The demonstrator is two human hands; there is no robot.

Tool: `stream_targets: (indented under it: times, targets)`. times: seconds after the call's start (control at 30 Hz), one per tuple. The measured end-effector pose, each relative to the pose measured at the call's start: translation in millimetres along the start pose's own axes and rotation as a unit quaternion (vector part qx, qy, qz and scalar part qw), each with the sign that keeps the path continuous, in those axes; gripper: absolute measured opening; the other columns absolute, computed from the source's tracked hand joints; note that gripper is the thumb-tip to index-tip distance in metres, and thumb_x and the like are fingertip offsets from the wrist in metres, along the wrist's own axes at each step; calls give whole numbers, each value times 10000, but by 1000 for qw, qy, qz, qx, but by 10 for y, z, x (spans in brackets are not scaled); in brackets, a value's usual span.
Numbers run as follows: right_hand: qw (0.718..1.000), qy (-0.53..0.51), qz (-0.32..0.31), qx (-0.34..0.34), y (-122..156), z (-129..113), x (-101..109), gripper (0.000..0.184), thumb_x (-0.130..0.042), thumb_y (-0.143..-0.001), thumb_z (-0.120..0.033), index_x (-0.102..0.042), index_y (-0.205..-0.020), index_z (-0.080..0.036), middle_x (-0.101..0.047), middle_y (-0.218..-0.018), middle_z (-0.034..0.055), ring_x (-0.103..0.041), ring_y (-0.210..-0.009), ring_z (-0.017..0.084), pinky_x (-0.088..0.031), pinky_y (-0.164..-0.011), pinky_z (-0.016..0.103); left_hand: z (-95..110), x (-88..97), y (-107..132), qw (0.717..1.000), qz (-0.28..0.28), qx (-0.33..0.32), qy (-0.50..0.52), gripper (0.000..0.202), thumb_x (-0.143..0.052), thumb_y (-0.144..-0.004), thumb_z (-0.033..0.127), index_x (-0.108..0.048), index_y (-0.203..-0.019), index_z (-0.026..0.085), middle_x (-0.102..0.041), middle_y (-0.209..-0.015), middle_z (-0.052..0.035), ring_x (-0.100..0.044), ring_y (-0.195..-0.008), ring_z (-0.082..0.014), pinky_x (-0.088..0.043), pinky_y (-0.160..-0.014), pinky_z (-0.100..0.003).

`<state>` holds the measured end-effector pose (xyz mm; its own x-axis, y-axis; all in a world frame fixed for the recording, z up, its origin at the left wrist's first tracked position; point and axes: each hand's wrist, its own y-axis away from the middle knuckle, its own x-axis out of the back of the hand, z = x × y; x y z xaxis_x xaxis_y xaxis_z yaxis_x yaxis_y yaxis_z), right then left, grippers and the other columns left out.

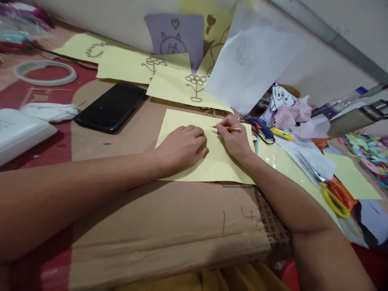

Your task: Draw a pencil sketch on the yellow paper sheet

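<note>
A yellow sheet of paper [218, 163] lies on the cardboard-covered table. My left hand [184, 146] rests palm down on its left part, fingers a little bent and holding nothing. In my right hand [233, 137] is a short orange pencil [232, 128], pinched between thumb and fingers, its tip pointing left just over the paper. I cannot tell whether the tip touches. No drawn lines can be made out on this sheet. Behind it lies a yellow sheet with a flower drawing [172, 87], and a white sheet with a faint sketch [242, 76] leans against the wall.
A black phone [112, 107] and a tape roll [30, 76] lie to the left. To the right are a blue glue gun [260, 126], a yellow cutter [281, 133], scissors [333, 200] and paper scraps. A purple sheet with a drawn animal face [192, 36] stands behind.
</note>
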<state>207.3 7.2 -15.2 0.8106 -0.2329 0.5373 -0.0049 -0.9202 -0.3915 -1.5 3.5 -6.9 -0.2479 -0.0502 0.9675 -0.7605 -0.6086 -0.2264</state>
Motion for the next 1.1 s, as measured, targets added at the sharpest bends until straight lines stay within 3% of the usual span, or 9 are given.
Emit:
stream_targets:
  times: [0.43, 0.8, 1.1]
  targets:
    - [1000, -2, 0, -4, 4, -7, -8, 182, -629, -916, -279, -570, -750, -230, -605, -714, -44, -546, -687, 123, -421, -690, 308, 33, 19, -4, 999, -15, 5, -28, 310, -470, -1047, 299, -715, -1098, 116, -717, -1144, -137, -664, -1091, -288, -504, -931, -418]
    - [1000, -9, 23, 6, -10, -69, -2, 196, -637, -923, -296, -559, -755, -231, -610, -719, -39, -531, -685, 120, -424, -664, 291, 28, 38, 0, 999, -22, 2, -25, 305, -486, -1038, 294, -723, -1107, 115, -719, -1167, -133, -655, -1115, -293, -507, -969, -432]
    - [1000, -14, 19, 7, 18, -30, -10, 200, -638, -918, -266, -548, -743, -230, -600, -719, -39, -533, -679, 120, -423, -664, 295, 29, 27, 6, 999, -5, -5, -33, 302, -485, -1037, 293, -725, -1085, 117, -725, -1123, -135, -662, -1068, -283, -509, -927, -416]
